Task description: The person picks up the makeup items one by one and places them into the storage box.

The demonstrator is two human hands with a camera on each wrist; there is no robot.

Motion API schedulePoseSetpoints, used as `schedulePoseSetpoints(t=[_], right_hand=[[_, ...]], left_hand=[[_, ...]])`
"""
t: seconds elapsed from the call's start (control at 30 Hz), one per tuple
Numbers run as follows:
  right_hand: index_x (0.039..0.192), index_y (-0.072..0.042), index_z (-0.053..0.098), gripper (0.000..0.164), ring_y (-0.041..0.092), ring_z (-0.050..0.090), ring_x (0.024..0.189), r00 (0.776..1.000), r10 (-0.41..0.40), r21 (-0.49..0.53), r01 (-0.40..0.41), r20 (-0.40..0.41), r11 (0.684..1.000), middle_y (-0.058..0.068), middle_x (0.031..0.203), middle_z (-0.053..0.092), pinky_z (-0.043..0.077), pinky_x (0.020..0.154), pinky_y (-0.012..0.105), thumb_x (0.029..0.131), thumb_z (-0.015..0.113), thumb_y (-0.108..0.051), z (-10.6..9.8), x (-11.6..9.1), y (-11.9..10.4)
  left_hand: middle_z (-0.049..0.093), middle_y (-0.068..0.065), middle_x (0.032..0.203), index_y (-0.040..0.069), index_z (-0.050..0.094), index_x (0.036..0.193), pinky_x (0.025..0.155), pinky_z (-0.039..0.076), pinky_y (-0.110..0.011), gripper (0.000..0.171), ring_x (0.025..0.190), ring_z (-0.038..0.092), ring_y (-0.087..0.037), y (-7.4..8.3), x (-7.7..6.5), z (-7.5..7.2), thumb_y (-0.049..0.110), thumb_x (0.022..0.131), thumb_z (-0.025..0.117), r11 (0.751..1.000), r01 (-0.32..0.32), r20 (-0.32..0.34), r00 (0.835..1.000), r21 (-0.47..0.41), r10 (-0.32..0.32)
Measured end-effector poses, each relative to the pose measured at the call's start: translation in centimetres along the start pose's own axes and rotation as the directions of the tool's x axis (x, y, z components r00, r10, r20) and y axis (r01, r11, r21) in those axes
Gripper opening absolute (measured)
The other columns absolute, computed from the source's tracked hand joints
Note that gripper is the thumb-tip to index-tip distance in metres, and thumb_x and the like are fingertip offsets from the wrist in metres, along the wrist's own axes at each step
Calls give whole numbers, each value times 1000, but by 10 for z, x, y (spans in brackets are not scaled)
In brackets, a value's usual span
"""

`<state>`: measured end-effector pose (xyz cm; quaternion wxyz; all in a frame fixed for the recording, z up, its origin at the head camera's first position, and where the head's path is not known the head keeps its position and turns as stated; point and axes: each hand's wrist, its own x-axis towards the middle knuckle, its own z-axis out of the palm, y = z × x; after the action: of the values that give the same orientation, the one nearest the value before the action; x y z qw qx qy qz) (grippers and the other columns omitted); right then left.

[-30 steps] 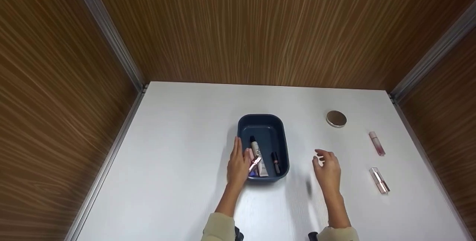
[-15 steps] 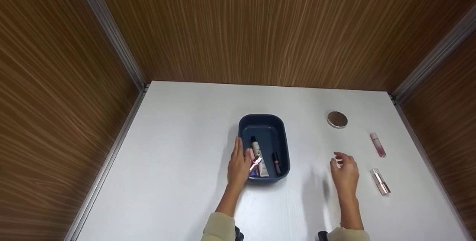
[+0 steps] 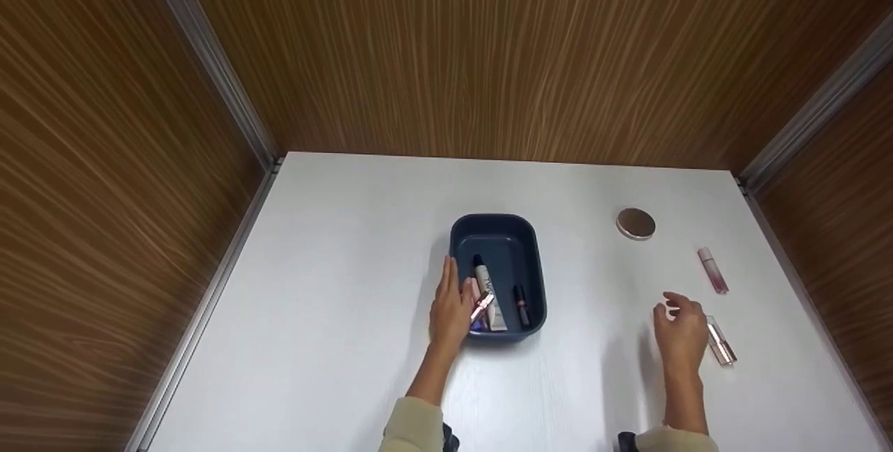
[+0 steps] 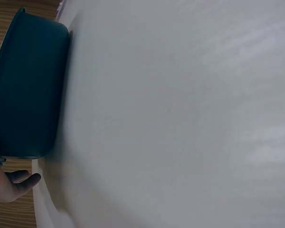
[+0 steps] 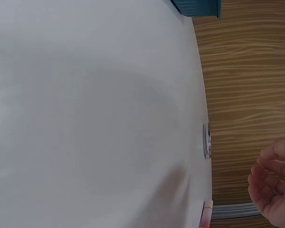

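Observation:
My left hand straddles the left wall of a dark blue bin, thumb over the rim and fingers outside it. In the left wrist view those fingers point down past the wall. Inside the bin lie a white squeeze tube with a black cap, a shiny rose-coloured lipstick tube and a small dark tube. On the right, my right hand hovers above the table with loosely bent fingers and nothing held. Just right of it lies a silver and rose-gold lipstick, partly hidden by the hand.
A round brown-topped compact lies at the back right of the white table. Nearer the right edge is a pink lip gloss. Wood-grain panels enclose the back and both sides.
My right hand has moved steadily to the right, from near the bin to beside the silver and rose-gold lipstick. The left hand stays on the bin.

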<state>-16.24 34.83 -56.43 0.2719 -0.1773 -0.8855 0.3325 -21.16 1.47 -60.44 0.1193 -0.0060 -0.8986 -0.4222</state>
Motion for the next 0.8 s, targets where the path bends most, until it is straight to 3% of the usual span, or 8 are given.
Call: schedulePoseSetpoints(t=[0.4, 0.67, 0.8], right_hand=[[106, 11, 60, 26, 42, 50, 92, 991, 131, -70, -129, 22, 989, 28, 100, 55, 36, 77, 53, 83, 53, -2, -15, 10, 24], [116, 14, 50, 36, 54, 39, 104, 957, 272, -182, -252, 96, 950, 38, 114, 45, 31, 86, 59, 83, 52, -1, -28, 9, 48], [125, 14, 42, 44, 54, 35, 112, 925, 345, -240, -302, 161, 923, 37, 122, 39, 29, 92, 59, 85, 51, -3, -31, 8, 59]], left_hand=[[24, -6, 149, 4, 30, 143, 88, 39, -49, 51, 127, 34, -28, 2, 1, 0, 28, 99, 40, 1000, -6, -7, 1000, 8, 6], [22, -6, 150, 6, 27, 145, 91, 38, -47, 52, 130, 31, -25, 1, 0, 0, 31, 100, 37, 1000, 11, 10, 1000, 14, -11], [22, -6, 150, 6, 27, 144, 92, 37, -45, 53, 130, 30, -25, 0, 0, 0, 32, 100, 36, 1000, 4, 7, 1000, 16, -4]])
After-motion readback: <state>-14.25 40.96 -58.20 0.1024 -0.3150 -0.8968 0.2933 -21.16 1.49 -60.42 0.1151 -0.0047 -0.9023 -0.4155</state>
